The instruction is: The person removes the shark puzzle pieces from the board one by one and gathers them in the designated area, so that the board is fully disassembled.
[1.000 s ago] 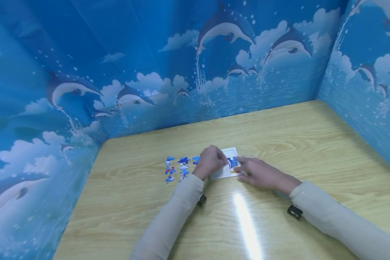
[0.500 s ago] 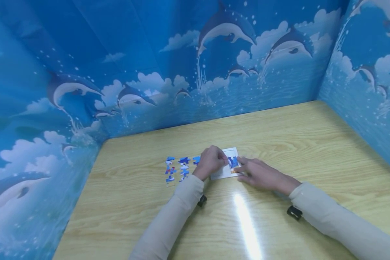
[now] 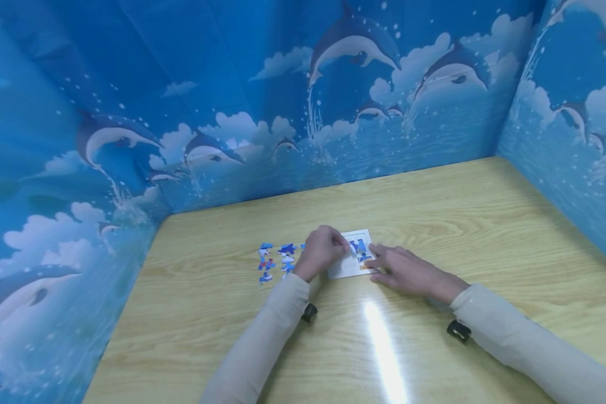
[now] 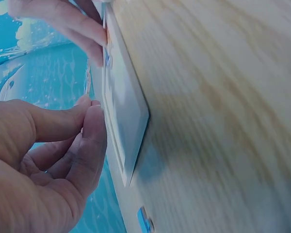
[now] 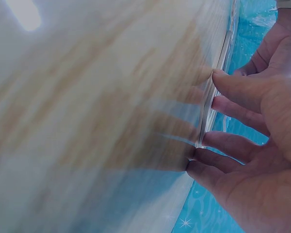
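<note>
In the head view a white puzzle tray point(image 3: 340, 271) lies flat on the wooden table, with several blue and orange jigsaw pieces point(image 3: 362, 245) fitted along its right side. Over the tray, my left hand point(image 3: 321, 252) pinches a thin jigsaw piece point(image 4: 88, 80) between thumb and forefinger; its edge stands up past the fingertips in the left wrist view. My right hand point(image 3: 406, 269) rests at the tray's right edge, fingers extended and touching the rim point(image 5: 208, 102). The left hand hides part of the tray's left side.
Left of the tray, several loose blue, white and red jigsaw pieces point(image 3: 287, 249) lie in rough columns, partly behind the left wrist. A dolphin-printed blue backdrop point(image 3: 262, 112) walls the table point(image 3: 434, 207) at the back and sides.
My left hand has drawn back slightly to the left with the pinched piece, uncovering more of the pieces in the tray. The right hand stays at the tray's edge.
</note>
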Demonstrator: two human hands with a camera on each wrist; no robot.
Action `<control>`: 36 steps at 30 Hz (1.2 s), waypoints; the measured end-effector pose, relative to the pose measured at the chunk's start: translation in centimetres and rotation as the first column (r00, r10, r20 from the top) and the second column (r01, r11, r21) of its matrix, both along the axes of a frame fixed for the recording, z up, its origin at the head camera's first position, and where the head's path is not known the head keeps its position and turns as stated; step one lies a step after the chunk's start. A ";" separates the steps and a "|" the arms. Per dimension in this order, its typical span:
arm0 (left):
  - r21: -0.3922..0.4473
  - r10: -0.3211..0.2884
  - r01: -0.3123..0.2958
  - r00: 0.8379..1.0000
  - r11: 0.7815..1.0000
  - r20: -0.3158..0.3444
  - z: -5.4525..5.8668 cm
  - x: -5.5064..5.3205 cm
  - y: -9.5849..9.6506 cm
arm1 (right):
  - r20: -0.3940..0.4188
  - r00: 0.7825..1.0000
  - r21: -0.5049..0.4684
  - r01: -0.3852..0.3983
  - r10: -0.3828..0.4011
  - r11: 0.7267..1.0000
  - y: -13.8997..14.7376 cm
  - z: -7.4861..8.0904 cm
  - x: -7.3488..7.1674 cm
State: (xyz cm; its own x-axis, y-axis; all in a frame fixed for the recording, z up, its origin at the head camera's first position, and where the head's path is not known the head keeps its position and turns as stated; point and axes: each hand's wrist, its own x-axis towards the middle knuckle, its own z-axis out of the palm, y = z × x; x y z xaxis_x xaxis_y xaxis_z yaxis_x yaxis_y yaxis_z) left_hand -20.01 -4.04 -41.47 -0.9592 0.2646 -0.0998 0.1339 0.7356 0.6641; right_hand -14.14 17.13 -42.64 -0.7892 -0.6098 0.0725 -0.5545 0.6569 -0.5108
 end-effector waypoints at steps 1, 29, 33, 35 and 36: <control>0.000 0.002 -0.002 1.000 1.000 0.000 0.1 0.0 -0.2 | -0.001 1.000 -0.001 -0.001 0.001 1.000 0.0 0.0 0.0; -0.012 0.121 -0.121 0.992 0.993 0.043 0.9 0.9 -7.9 | -0.003 1.000 -0.009 -0.001 0.001 1.000 0.0 0.1 0.1; -0.020 0.140 -0.139 0.989 0.990 0.049 1.0 1.2 -8.6 | -0.010 1.000 -0.011 -0.004 0.004 1.000 0.0 0.0 0.1; -0.026 0.141 -0.140 0.989 0.990 0.051 1.1 1.3 -8.9 | -0.009 1.000 -0.011 -0.003 0.003 1.000 0.0 0.0 0.1; -0.028 0.143 -0.142 0.988 0.990 0.054 1.1 1.4 -9.0 | -0.007 1.000 -0.010 -0.001 0.001 1.000 0.1 0.0 0.1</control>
